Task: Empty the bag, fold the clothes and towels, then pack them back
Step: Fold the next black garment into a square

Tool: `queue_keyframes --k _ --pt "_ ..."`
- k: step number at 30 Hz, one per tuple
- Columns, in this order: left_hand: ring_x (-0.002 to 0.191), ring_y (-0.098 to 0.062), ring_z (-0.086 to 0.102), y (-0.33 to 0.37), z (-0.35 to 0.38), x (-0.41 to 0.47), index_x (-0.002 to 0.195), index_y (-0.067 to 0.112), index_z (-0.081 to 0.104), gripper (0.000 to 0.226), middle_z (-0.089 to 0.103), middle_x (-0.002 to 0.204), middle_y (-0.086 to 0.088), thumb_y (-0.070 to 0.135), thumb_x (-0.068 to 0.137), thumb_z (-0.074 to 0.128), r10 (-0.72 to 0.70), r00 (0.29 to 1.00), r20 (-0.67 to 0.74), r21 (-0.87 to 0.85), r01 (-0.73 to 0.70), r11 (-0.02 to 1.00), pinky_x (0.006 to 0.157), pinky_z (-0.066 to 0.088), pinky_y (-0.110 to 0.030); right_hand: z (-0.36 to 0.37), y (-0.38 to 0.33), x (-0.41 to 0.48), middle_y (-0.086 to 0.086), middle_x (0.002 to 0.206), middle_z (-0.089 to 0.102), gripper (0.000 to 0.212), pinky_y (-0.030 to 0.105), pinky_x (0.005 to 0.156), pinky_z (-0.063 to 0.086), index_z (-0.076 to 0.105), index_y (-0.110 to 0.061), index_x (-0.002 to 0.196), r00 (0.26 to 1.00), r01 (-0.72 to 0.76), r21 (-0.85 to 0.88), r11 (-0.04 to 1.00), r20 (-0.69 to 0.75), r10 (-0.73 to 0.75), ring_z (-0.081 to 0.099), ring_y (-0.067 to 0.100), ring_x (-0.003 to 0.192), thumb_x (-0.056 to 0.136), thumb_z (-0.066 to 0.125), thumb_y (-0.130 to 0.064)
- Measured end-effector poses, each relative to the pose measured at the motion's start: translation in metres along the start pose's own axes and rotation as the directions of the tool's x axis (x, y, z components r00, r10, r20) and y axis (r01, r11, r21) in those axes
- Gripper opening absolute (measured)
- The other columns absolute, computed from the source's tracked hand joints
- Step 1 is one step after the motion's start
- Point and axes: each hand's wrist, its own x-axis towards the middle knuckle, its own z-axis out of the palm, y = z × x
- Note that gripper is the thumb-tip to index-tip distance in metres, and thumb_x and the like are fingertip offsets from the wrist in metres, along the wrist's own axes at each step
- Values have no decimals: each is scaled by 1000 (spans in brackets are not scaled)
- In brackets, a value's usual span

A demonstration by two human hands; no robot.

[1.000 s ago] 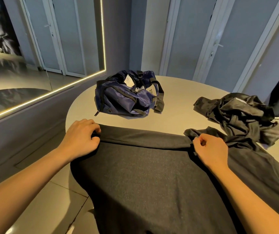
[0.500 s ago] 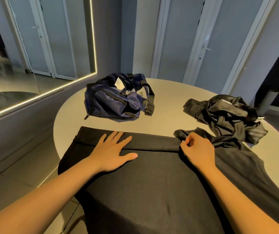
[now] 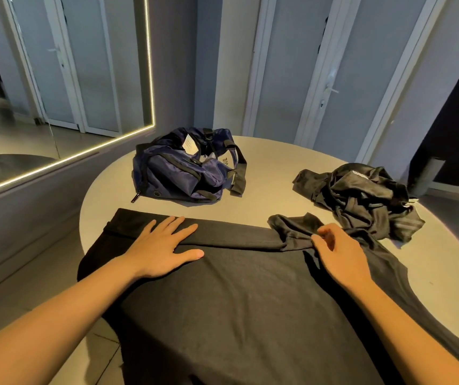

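Dark grey garment (image 3: 250,301) spread on the round table (image 3: 272,168), nearest; left hand (image 3: 161,245) flat on its folded far edge, right hand (image 3: 339,254) pinching bunched cloth. Crumpled black clothes (image 3: 361,195) at 2 o'clock; navy duffel bag (image 3: 183,170) at 11 o'clock, slumped, white tag (image 3: 190,145) showing.

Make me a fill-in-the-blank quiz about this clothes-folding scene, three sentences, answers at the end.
The left hand lies ____ on the dark garment, fingers straight.
The right hand has its fingers ____ round bunched fabric.
The blue bag sits on the table to the ____ of the crumpled black clothes.
Missing words: flat; curled; left.
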Motion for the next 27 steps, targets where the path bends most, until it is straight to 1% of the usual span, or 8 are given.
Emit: queue_keyframes --k 5,9,12,15,17,21,24,27 --pt "157 -13 -5 -22 -7 7 158 53 6 107 -1 171 8 104 64 0 15 1000 2 -12 -15 1000 128 -3 -45 -4 37 -4 -5 79 49 18 32 55 36 56 -21 81 996 20 -331 943 -75 -47 49 14 70 98 55 -27" --pt "156 -16 11 -23 -14 9 158 49 20 105 14 170 7 103 68 11 -7 1000 -18 -16 7 1000 128 7 -46 1 46 -2 4 95 59 19 37 67 48 66 -15 99 999 26 -399 916 -7 -31 54 23 88 97 54 -29" --pt "142 -20 41 10 -14 23 154 34 39 98 43 157 2 96 79 19 -37 973 -229 -5 37 999 119 32 -44 1 45 -3 4 104 62 21 36 73 49 66 -17 108 1000 5 -379 925 -4 -6 54 22 95 97 51 -26" --pt "136 -24 48 68 -4 48 152 23 43 82 51 150 -3 79 93 33 -16 933 -359 -93 -19 996 114 38 -43 -1 52 -4 2 116 65 27 37 85 50 69 -18 116 997 -78 -203 976 -16 77 57 22 105 98 50 -15" --pt "132 -26 50 108 3 70 149 22 46 70 53 146 -4 69 98 41 43 924 -381 -119 -95 988 110 38 -43 -4 58 -3 2 121 67 32 37 97 47 71 -16 117 976 -205 107 973 -52 212 58 22 109 98 48 -6" --pt "127 -27 52 175 -3 116 146 21 49 56 55 142 -6 54 101 50 130 915 -381 -192 -216 957 105 42 -43 -9 67 -1 3 111 70 33 47 107 49 73 -16 103 881 -301 553 777 -151 448 64 23 107 94 47 3" --pt "135 -28 47 214 -11 149 151 27 44 53 47 151 -6 36 100 56 216 932 -292 -216 -284 934 112 39 -44 -7 71 -2 5 108 71 32 46 103 52 72 -14 108 836 -301 655 693 -168 522 66 22 103 95 47 2" --pt "145 -30 34 240 -11 176 152 31 42 61 36 160 -6 17 94 55 333 940 -75 -109 -340 934 119 29 -48 -5 79 -5 5 109 71 30 43 103 52 70 -12 112 813 -301 696 652 -171 557 66 21 103 98 47 1"
